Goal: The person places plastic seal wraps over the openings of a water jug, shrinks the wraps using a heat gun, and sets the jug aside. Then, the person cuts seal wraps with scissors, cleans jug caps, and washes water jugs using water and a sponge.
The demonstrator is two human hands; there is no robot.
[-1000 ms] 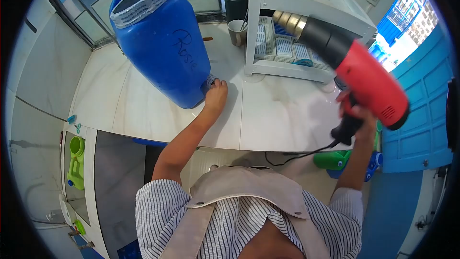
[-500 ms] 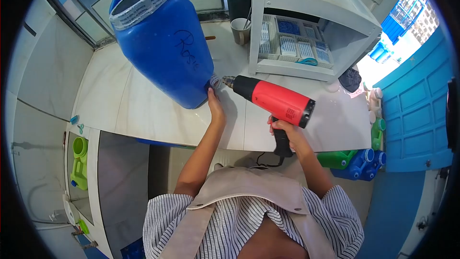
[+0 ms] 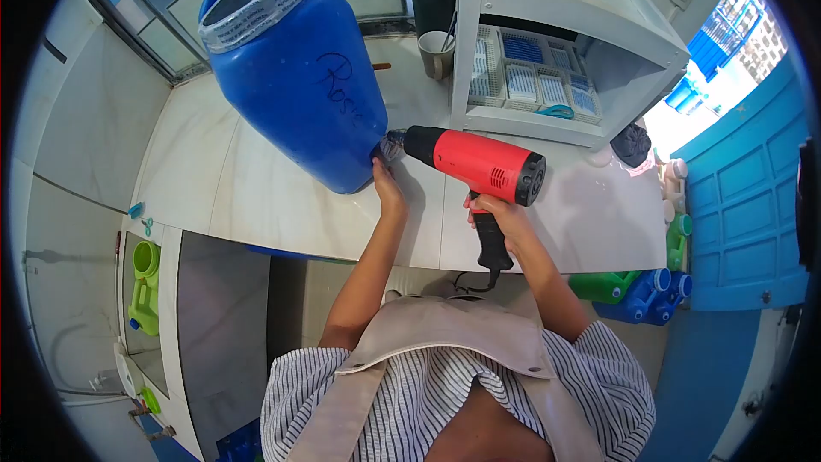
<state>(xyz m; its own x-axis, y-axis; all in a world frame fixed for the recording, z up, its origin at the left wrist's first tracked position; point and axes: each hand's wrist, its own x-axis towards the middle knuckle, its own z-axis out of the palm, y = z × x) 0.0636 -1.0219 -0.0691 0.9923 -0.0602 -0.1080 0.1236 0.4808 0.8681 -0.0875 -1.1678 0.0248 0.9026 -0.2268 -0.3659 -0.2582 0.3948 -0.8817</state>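
Note:
A large blue plastic water container [image 3: 295, 85] with handwriting on it stands on the counter. Printed plastic film wraps its wide neck [image 3: 256, 17]. My left hand [image 3: 389, 190] is at its lower right side, closed at the small film-covered spout [image 3: 390, 149]; the fingertips are partly hidden. In my right hand [image 3: 502, 216] is a red and black heat gun [image 3: 483, 162], gripped by its black handle. The metal nozzle points left, right up against the film on the spout, and I cannot tell whether they touch.
A white shelf unit [image 3: 530, 124] with baskets of packed labels stands at the back right, beside a mug [image 3: 436, 56] and a dark bottle [image 3: 432, 0]. The heat gun's cord hangs below the counter edge. Blue and green containers [image 3: 646, 291] stand at the lower right.
My right hand has moved the heat gun left and slightly up, bringing the nozzle to the spout. The gun is tilted a little differently. My left hand stays at the spout.

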